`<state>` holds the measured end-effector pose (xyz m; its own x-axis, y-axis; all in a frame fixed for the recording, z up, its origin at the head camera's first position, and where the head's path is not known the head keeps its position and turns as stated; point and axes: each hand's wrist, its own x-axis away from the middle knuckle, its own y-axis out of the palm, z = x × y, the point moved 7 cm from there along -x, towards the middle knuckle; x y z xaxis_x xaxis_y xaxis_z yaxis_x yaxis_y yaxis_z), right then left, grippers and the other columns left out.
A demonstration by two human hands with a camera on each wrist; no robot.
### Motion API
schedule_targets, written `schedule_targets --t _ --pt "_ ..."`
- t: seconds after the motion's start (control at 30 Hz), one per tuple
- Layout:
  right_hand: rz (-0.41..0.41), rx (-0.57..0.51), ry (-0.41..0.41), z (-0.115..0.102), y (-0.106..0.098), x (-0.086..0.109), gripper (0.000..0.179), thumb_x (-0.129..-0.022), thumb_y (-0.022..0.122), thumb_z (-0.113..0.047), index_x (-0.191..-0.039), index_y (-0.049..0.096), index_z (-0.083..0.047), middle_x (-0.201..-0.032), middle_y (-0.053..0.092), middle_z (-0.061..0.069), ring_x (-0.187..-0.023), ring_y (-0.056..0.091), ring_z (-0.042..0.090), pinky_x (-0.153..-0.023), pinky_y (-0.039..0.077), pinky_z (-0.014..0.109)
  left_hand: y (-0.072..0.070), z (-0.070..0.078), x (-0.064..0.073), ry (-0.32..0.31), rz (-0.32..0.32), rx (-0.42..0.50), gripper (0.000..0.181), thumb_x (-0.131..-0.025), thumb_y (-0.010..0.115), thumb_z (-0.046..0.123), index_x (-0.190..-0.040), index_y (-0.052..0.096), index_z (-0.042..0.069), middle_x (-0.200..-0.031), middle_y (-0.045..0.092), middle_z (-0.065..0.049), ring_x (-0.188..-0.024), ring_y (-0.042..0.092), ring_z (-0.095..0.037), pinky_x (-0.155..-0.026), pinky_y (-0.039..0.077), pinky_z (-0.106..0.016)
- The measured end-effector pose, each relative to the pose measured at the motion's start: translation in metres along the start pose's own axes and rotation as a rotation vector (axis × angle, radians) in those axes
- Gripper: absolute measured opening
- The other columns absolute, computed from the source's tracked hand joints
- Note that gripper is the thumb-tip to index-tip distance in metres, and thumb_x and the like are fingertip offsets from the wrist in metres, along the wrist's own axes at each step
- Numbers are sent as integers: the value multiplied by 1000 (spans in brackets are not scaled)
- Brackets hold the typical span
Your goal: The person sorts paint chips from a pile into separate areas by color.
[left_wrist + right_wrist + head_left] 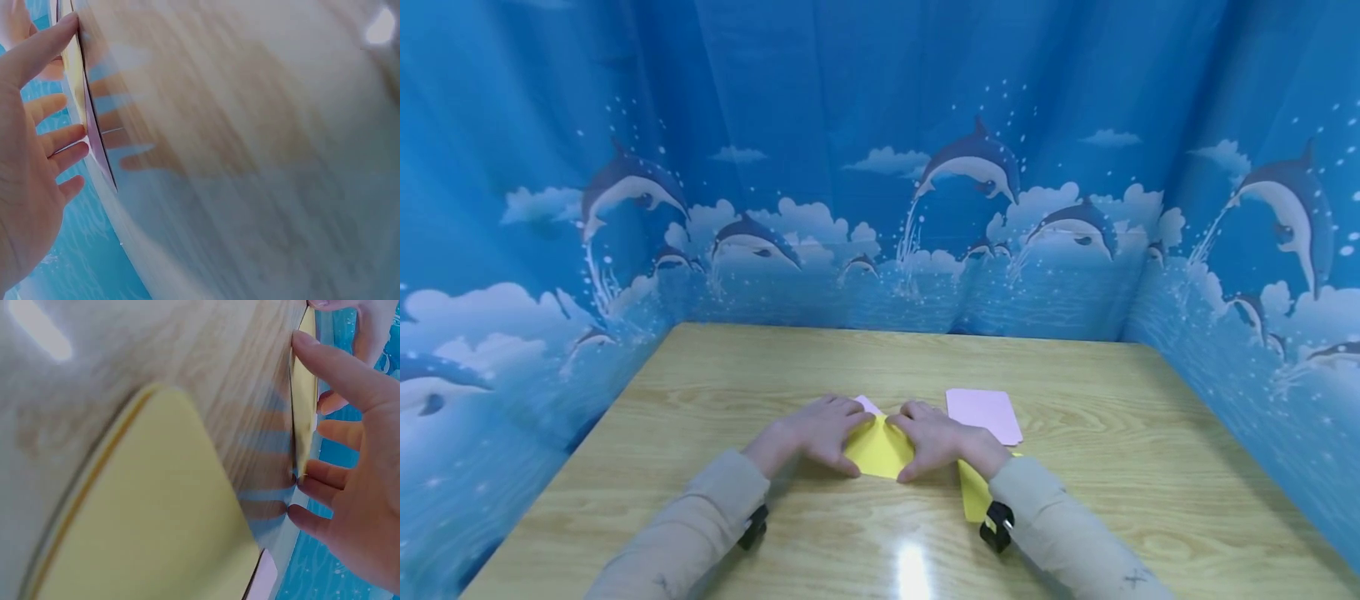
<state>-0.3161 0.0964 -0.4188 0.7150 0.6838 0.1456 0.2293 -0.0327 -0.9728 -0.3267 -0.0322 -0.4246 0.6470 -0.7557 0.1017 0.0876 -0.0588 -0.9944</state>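
A yellow paper sheet (880, 450) lies on the table between the two hands. At its far left, a pink paper corner (868, 405) sticks out, and the left wrist view shows this pink sheet (97, 147) beside the yellow. My left hand (829, 433) touches the yellow sheet's left side, its thumb (53, 44) straight at the near edge and fingertips farther back. On the right side my right hand (934, 440) touches the sheet the same way, thumb (325, 359) extended at the near edge. Both hands' fingers are spread and only slightly bent.
Right of the hands, a stack of pink square papers (983, 414) lies on the wooden table (760, 358). A yellow paper stack (973, 493) sits nearer, partly under the right forearm. A blue dolphin-print curtain (820, 208) surrounds the table's back and sides.
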Motion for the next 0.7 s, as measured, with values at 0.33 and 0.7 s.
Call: schedule_targets --t 0.33,0.7 --pt "40 104 -42 -11 -4 0 83 -69 71 -50 -134 44 -8 -129 41 15 -115 41 27 -94 37 43 -1 1 -1 6 17 -1 85 -73 63 60 -137 42 8 -131 47 -8 -121 42 -26 -104 28 -43" --pt "48 250 -4 -14 -3 1 86 -68 65 -64 -133 46 -11 -131 43 15 -118 40 28 -92 36 44 -4 3 0 -7 15 -19 86 -72 61 64 -135 43 7 -132 46 -8 -122 41 -25 -104 28 -43"
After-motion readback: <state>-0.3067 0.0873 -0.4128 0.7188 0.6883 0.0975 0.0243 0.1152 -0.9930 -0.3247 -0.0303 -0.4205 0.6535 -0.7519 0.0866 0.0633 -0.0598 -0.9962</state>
